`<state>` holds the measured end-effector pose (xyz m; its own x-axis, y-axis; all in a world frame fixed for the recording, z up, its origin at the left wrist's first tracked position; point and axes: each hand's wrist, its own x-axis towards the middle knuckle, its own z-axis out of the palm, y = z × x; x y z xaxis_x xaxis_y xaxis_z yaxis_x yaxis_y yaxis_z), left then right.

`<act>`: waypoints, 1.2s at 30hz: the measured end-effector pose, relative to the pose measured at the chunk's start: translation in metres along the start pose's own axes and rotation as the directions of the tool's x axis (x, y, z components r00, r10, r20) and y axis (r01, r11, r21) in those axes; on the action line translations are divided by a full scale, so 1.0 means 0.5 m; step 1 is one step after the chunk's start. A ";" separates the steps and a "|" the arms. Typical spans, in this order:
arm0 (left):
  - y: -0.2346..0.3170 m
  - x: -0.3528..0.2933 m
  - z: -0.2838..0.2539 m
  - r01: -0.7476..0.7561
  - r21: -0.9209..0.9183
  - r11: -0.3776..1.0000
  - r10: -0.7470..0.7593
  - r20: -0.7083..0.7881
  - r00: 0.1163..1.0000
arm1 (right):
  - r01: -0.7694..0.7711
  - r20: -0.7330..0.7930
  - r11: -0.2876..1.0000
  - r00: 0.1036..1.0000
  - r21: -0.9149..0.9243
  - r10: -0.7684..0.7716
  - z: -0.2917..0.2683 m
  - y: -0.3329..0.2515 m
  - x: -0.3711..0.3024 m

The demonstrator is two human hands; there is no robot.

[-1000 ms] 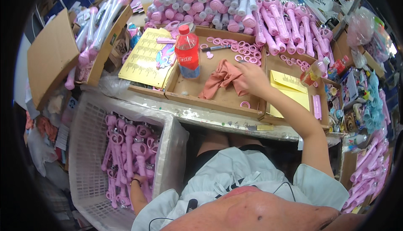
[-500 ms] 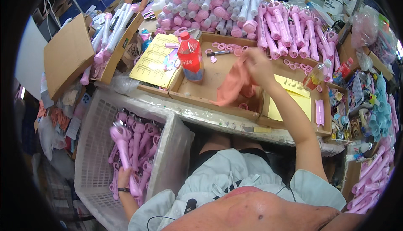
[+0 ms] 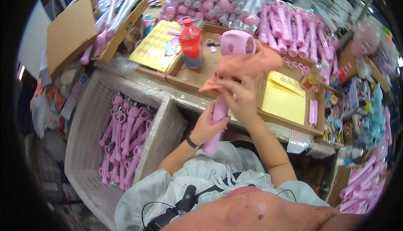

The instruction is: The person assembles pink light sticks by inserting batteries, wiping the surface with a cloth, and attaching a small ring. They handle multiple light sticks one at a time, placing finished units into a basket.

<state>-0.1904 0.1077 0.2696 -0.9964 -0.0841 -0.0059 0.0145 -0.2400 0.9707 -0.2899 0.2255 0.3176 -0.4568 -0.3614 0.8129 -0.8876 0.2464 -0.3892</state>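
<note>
My left hand [image 3: 207, 126] is wrapped round the handle of a pink toy wand [image 3: 220, 110], held tilted in front of my body above the table's near edge. The wand's broad, hollow head [image 3: 238, 43] points away from me. An orange cloth [image 3: 247, 64] lies round the wand just below the head, hiding its neck. My right hand [image 3: 242, 99] pinches the cloth against the upper handle, its fingers closed. More pink wands [image 3: 126, 134] lie heaped in a white plastic crate [image 3: 79, 134] at my left.
A cardboard tray [image 3: 176, 78] on the table holds a red-capped bottle [image 3: 191, 46], a black marker [image 3: 213, 44] and pink rings. Yellow sheets [image 3: 155, 48] lie left, a yellow pad [image 3: 283, 99] right. Wands are stacked at the back [image 3: 289, 31] and lower right [image 3: 363, 185].
My left hand has lifted a wand out of the crate and brought it in front of me. My right hand has carried the orange cloth from the tray onto this wand.
</note>
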 end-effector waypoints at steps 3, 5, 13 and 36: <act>-0.031 0.016 0.040 -0.245 0.448 0.860 0.280 -0.012 0.960 | -0.225 -0.288 0.955 0.917 0.193 0.275 0.026 -0.007 -0.045; -0.044 0.005 0.052 -0.281 0.666 0.691 0.360 0.020 0.933 | -0.398 -0.330 0.723 0.694 0.564 0.640 0.040 0.010 -0.044; -0.039 -0.005 0.016 0.095 0.003 0.995 -0.093 0.244 0.965 | -0.400 0.523 -0.343 0.719 0.850 0.458 0.022 0.070 -0.023; -0.036 0.019 -0.009 -0.291 -0.258 0.921 0.148 -0.459 0.876 | -0.702 0.482 0.200 0.640 0.684 0.599 0.036 -0.057 -0.133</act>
<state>-0.1998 0.1068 0.2509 -0.8328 -0.5528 0.0284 0.3246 -0.4463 0.8339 -0.2353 0.2264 0.2667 -0.8525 -0.5169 0.0782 0.1027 -0.3123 -0.9444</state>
